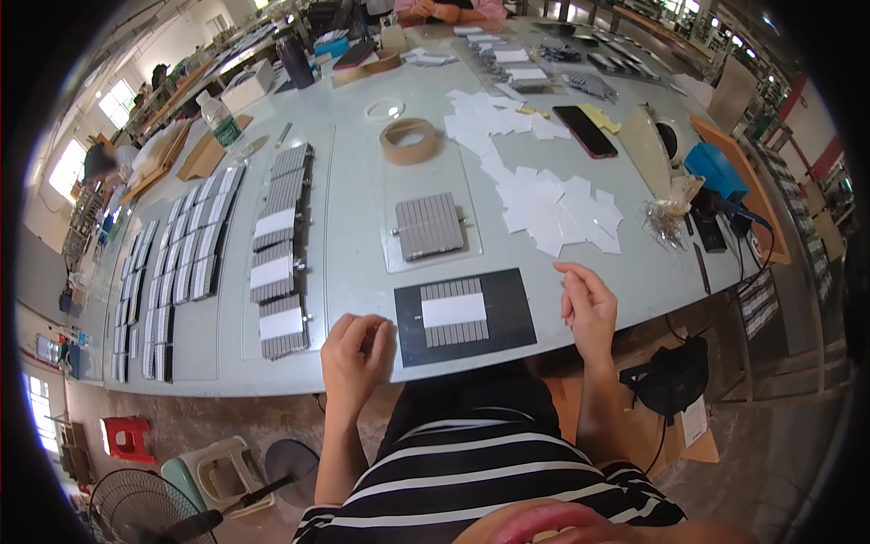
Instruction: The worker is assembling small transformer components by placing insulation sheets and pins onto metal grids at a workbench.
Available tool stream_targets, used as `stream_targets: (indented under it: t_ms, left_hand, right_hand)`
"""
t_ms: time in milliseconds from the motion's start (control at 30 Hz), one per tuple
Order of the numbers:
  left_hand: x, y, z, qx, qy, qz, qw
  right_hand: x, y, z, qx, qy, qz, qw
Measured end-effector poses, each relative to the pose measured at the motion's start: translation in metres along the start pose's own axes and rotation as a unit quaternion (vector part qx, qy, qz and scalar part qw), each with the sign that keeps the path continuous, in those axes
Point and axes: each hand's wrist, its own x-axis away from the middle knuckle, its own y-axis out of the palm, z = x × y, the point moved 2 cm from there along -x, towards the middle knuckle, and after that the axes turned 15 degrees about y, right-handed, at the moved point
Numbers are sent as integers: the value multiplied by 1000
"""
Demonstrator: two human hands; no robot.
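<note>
A block of grey ribbed strips with a white paper band (455,310) lies across its middle on a black mat (509,313) at the table's near edge. Just left of the mat is my left hand (353,355), its fingers curled in with nothing visible in them. My right hand (591,310) hovers to the right of the mat, its index finger loosely stretched out and no object in it. Beyond the mat, a stack of grey ribbed strips (429,226) without a white band sits on a clear sheet (390,181).
Banded grey blocks (283,322) stand in rows on the left. Loose white paper pieces (562,213), a tape roll (408,141), a dark phone (585,131) and a blue device (716,172) occupy the back and right. A bottle (220,121) stands back left. Across the table sits another person.
</note>
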Motion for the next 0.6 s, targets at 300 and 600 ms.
stream_targets:
  t_ms: [300, 600]
  left_hand:
    - [-14, 8, 24, -32, 194, 61, 979]
    - [-14, 49, 59, -118, 205, -181, 955]
  right_hand:
    - [-10, -8, -8, -43, -7, 32, 999]
    - [-7, -3, -7, -22, -22, 21, 999]
